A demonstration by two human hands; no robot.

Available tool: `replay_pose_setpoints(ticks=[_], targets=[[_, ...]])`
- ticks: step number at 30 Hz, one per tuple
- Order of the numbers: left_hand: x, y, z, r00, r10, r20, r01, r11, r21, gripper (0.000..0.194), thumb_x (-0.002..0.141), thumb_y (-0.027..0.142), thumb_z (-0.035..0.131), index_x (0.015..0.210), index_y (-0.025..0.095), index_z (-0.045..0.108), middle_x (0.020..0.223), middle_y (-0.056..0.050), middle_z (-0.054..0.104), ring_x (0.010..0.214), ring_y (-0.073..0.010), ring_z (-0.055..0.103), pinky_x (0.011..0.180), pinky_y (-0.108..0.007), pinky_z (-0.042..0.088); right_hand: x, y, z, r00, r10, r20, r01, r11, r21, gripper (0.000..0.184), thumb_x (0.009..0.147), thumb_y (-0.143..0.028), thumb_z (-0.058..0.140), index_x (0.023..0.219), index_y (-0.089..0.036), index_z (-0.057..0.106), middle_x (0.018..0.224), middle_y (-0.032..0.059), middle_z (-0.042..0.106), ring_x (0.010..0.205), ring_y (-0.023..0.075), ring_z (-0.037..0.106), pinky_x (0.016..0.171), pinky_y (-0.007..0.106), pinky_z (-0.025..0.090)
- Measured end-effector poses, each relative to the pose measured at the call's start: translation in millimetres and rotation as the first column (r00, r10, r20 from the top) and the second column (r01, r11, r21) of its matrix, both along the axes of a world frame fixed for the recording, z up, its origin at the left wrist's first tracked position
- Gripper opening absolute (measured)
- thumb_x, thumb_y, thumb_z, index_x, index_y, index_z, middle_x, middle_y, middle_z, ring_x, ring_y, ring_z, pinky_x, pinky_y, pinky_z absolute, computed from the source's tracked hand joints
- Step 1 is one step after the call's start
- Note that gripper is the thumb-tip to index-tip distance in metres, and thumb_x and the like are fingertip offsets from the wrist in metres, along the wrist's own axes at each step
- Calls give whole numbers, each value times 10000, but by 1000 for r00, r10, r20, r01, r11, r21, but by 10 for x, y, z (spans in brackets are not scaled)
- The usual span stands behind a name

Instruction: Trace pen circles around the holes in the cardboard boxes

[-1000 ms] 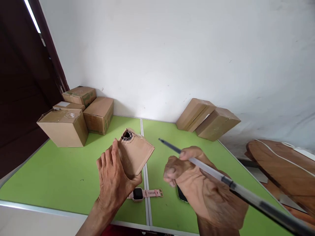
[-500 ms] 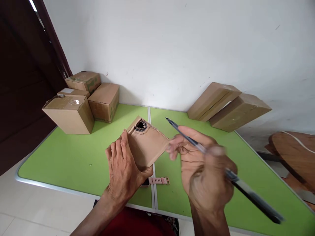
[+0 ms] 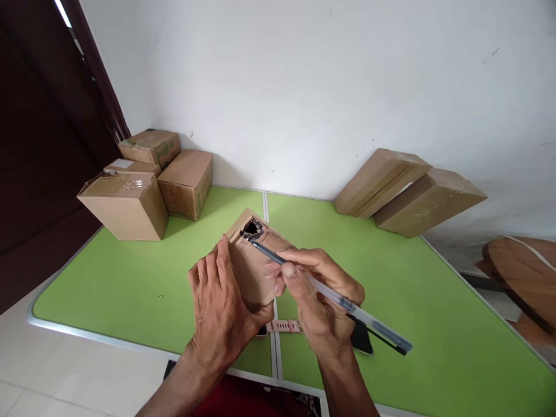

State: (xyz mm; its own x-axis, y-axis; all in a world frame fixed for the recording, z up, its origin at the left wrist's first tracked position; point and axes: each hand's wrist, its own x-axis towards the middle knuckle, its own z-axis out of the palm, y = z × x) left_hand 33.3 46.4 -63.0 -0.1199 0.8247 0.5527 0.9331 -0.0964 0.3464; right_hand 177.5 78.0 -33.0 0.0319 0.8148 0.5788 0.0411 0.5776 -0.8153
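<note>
Cardboard box (image 3: 249, 272), small, plain brown, slightly creased, tilted, is at the centre, over the middle seam of the green table (image 3: 117, 284). Its upper corner bears a ragged hole (image 3: 252, 227), rim dark and rough; the interior reads black, contents not discernible.

Left hand (image 3: 217, 307): gripping the box, fingers along its left edge, thumb at the lower corner. Right hand (image 3: 319, 307): thumb and forefinger pinch a pen (image 3: 325, 291); remaining fingers curl beneath, near the box face, contact unclear. Pen: clear barrel, dark grip section, dark clip towards the rear; tip at the near rim of the hole.

Larger containers: four brown cartons (image 3: 121, 205) clustered at back left, the front one with clear tape over its top; two cartons (image 3: 382, 179) slanting side by side near the wall at right. Contents of all six hidden.

Pink watch strap (image 3: 284, 326) lies between the wrists; dark phone (image 3: 362, 340) partly covered by the right hand.
</note>
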Motion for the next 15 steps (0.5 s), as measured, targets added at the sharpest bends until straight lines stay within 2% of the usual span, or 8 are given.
replay_pose_setpoints(ticks=[6, 11, 15], targets=[[8, 10, 5, 1000, 6, 4, -6, 1000, 5, 1116, 676, 290, 797, 1657, 76, 312, 1355, -231, 680, 1199, -417, 646, 1035, -546, 492, -15, 17, 45, 996, -24, 82, 24, 1000, 11, 48, 1001, -274, 765, 1036, -276, 798, 886, 28, 851, 681, 207, 788, 601, 321, 620], [10, 0, 13, 1000, 2, 1, -2, 1000, -7, 1065, 720, 307, 794, 1644, 55, 330, 1348, -234, 677, 1190, -405, 643, 1030, -538, 490, -30, 11, 124, 988, -43, 147, 40, 999, 21, 67, 1017, -286, 734, 1042, -284, 797, 775, 1, 813, 543, 178, 709, 524, 312, 586], [9, -8, 9, 1000, -4, -4, 4, 1000, -5, 1052, 753, 338, 800, 1648, 54, 326, 1362, -238, 671, 1198, -404, 642, 1032, -535, 486, -27, 12, 184, 973, -81, 218, 70, 996, 59, 68, 1005, -254, 720, 1016, -285, 780, 809, -4, 831, 589, 180, 750, 561, 306, 612]])
